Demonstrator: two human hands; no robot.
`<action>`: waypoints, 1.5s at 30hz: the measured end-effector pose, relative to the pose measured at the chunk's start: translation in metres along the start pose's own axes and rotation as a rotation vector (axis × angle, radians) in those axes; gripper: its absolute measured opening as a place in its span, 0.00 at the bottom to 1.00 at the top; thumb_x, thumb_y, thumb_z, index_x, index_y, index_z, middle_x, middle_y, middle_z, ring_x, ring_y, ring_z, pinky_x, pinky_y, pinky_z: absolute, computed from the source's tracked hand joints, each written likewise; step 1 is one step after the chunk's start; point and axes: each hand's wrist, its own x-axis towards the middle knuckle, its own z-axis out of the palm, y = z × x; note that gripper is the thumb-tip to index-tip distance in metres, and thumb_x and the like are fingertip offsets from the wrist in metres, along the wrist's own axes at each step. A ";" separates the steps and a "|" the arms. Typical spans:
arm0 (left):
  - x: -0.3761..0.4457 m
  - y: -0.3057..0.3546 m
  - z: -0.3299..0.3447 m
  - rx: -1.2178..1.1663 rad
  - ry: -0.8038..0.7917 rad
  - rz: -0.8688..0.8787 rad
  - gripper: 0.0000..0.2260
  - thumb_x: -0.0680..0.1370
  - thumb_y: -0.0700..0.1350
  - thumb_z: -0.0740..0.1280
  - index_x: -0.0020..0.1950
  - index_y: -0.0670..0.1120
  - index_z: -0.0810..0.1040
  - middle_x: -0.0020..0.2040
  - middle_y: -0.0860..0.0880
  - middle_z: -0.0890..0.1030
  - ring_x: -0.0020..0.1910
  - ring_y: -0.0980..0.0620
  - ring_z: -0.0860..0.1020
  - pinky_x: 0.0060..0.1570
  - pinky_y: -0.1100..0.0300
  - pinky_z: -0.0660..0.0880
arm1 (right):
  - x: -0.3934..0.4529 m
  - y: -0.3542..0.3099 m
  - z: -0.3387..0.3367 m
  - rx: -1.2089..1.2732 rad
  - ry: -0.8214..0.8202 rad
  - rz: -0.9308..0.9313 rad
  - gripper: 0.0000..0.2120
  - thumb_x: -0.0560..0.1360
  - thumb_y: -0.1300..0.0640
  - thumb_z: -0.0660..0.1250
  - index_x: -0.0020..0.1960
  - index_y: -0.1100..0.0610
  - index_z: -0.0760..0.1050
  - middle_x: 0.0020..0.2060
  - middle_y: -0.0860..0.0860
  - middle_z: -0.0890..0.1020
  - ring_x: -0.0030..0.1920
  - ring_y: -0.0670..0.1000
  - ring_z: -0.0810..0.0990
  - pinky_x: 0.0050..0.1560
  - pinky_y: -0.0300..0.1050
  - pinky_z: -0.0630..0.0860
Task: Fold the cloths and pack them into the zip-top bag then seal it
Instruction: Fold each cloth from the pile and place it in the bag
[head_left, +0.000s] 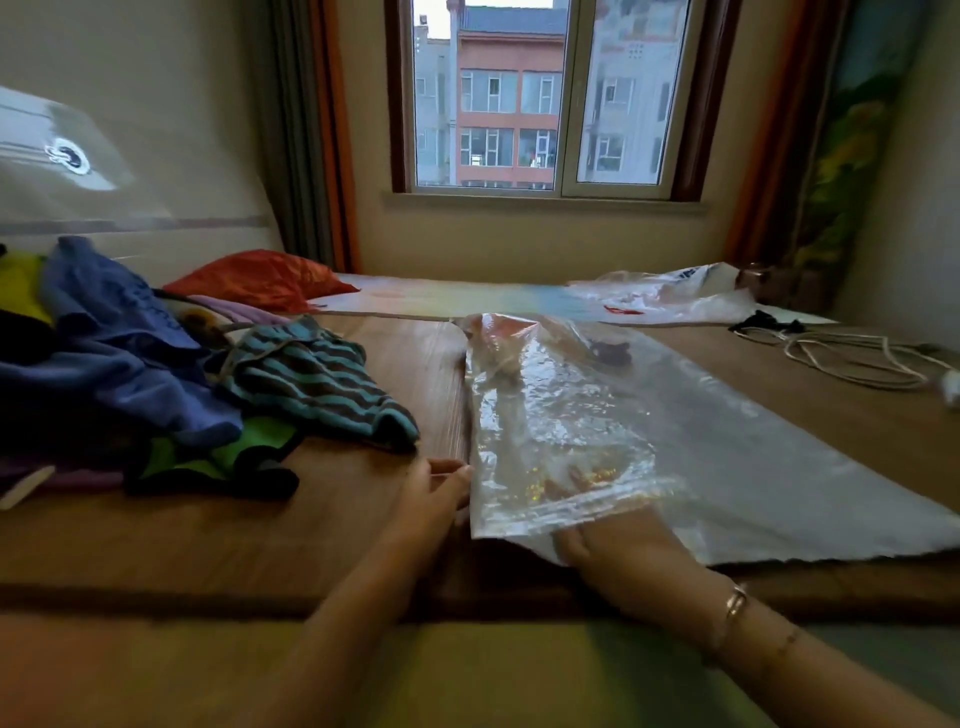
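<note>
The left hand's fingers are pinching the near left edge of the zip-top bag, thumb and fingertips closing together on the film; the right hand's fingers are sliding under or into the bag's near mouth, partly hidden by the plastic, so whether they are spread or curled cannot be told. The left hand is lying low on the wooden surface, the right hand is reaching in from the near edge, wearing a thin bracelet at the wrist. The step looks like opening the mouth before packing; doing it well probably means keeping the left pinch on one lip only, lifting the other lip with the right fingers, and pulling apart gently so the thin film is not tearing or folding back on itself. The bag is lying flat in the middle of the surface, clear, crinkly, glossy, catching window glare, apparently empty. Under it a larger frosted plastic sheet is spreading to the right. The cloths are sitting in a loose unfolded heap to the left, well apart from the bag: soft blue knit, a teal-and-grey striped piece, green and yellow bits. Folding seems not yet started. Farther back, a red crinkled bag, another clear plastic bag, and a looped white cable are lying near the window.
</note>
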 end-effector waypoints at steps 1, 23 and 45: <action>-0.014 0.000 -0.001 -0.011 0.015 0.004 0.04 0.80 0.40 0.62 0.55 0.42 0.72 0.50 0.44 0.79 0.42 0.54 0.80 0.30 0.66 0.76 | -0.013 -0.005 0.003 0.004 0.077 -0.018 0.21 0.82 0.45 0.46 0.68 0.50 0.68 0.65 0.53 0.75 0.65 0.55 0.72 0.67 0.53 0.65; -0.075 -0.002 -0.124 0.455 0.380 0.309 0.09 0.80 0.38 0.62 0.59 0.46 0.74 0.54 0.52 0.76 0.46 0.60 0.74 0.32 0.74 0.71 | 0.052 -0.161 0.001 0.372 0.516 -0.291 0.10 0.77 0.53 0.61 0.56 0.56 0.75 0.54 0.51 0.74 0.51 0.50 0.74 0.49 0.44 0.74; -0.036 -0.011 -0.176 0.493 0.391 0.177 0.11 0.80 0.38 0.61 0.60 0.50 0.72 0.53 0.55 0.75 0.40 0.63 0.73 0.26 0.77 0.68 | 0.167 -0.175 0.008 0.754 0.612 -0.050 0.14 0.81 0.56 0.57 0.52 0.64 0.78 0.47 0.58 0.80 0.46 0.54 0.78 0.41 0.42 0.70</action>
